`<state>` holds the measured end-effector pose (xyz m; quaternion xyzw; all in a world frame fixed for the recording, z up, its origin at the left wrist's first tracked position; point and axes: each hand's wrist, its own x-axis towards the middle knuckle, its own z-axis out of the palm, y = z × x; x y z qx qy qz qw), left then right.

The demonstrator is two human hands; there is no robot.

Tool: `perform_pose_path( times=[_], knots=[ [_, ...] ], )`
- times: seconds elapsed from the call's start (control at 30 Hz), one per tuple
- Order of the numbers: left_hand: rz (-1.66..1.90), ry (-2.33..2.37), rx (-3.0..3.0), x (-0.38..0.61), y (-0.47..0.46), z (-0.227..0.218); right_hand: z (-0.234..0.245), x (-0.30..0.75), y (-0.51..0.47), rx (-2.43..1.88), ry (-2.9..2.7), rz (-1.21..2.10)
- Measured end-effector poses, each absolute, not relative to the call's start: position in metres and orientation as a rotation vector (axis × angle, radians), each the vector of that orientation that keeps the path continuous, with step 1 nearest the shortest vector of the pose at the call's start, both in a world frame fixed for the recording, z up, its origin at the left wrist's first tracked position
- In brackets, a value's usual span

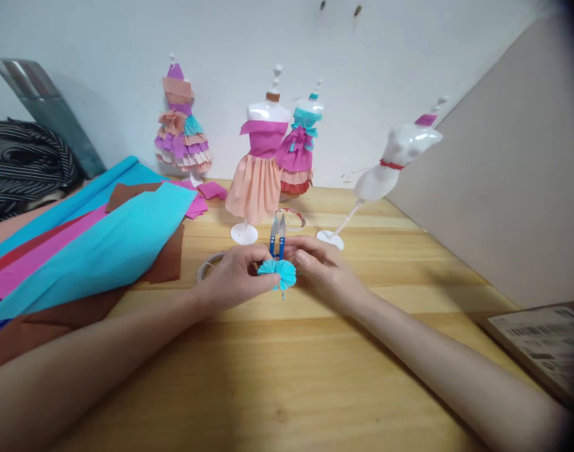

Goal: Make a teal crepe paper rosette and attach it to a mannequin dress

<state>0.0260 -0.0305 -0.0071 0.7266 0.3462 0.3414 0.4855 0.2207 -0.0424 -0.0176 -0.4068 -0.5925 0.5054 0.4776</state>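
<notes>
My left hand is closed on a turquoise pleated paper rosette, its thumb across the front folds. A short twisted tail hangs below the rosette. My right hand is close by on the right, thumb and fingers slightly apart; I see nothing held between them. Thread snips with blue handles lie just beyond the rosette, blades apart and pointing away from me. The right fingertips are beside the snips' handles; whether they touch is unclear. A roll of tape lies partly behind my left hand.
Crepe paper sheets spread over the left side. Dressed mini mannequins stand along the wall; a bare white one tilts at right. A ring-shaped band lies behind the snips. A cardboard box sits at the right edge.
</notes>
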Motion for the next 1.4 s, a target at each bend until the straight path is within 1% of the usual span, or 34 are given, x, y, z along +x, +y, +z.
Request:
perform_pose_path(
  times=[0.17, 0.33, 0.43, 0.6, 0.83, 1.0, 1.13, 1.4],
  knots=[
    [0.722, 0.749, 1.926, 0.024, -0.032, -0.005, -0.014, 0.213, -0.049, -0.854, -1.466, 1.448],
    [0.68, 0.726, 2.028, 0.024, -0.032, -0.006, -0.013, 0.206, -0.052, -0.852, -1.272, 1.581],
    [0.757, 0.654, 2.008, 0.025, -0.03, -0.008, -0.011, 0.208, -0.049, -0.846, -1.137, 1.512],
    [0.837, 0.689, 1.747, 0.025, -0.023, -0.014, -0.001, 0.222, -0.038, -0.906, -0.989, 1.218],
    [0.887, 0.672, 1.617, 0.025, -0.016, -0.017, -0.003, 0.212, -0.05, -1.027, -1.218, 1.324],
    [0.891, 0.692, 1.565, 0.025, -0.016, -0.018, -0.01, 0.205, -0.055, -1.107, -1.389, 1.209],
    [0.907, 0.697, 1.469, 0.026, -0.017, -0.016, -0.014, 0.203, -0.056, -1.144, -1.386, 1.228],
    [0.848, 0.744, 1.4, 0.028, -0.017, -0.015, -0.014, 0.197, -0.06, -1.153, -1.304, 1.165]
  ],
)
